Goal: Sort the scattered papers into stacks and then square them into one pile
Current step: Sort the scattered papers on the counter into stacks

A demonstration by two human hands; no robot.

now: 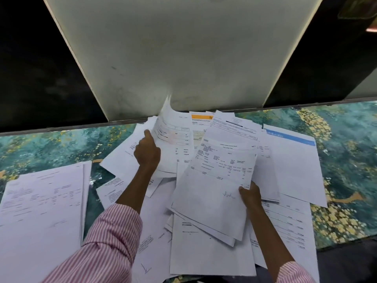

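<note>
Left hand [147, 152] pinches a curling sheet [170, 131] near the tabletop's [344, 160] far edge. Right hand [250, 196] grips a printed sheet [214, 184] by its corner. Loose papers [204, 254] overlap mid-tabletop beneath both. A stack [40, 211] lies at the left edge, and a grey panel [173, 58] stands behind.

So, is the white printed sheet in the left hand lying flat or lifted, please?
Lifted and curled: the left hand grips the white printed sheet by its edge, and its top corner bends upward.

Loose papers [204, 252] cover the middle; bare tablecloth [346, 152] lies right.
</note>
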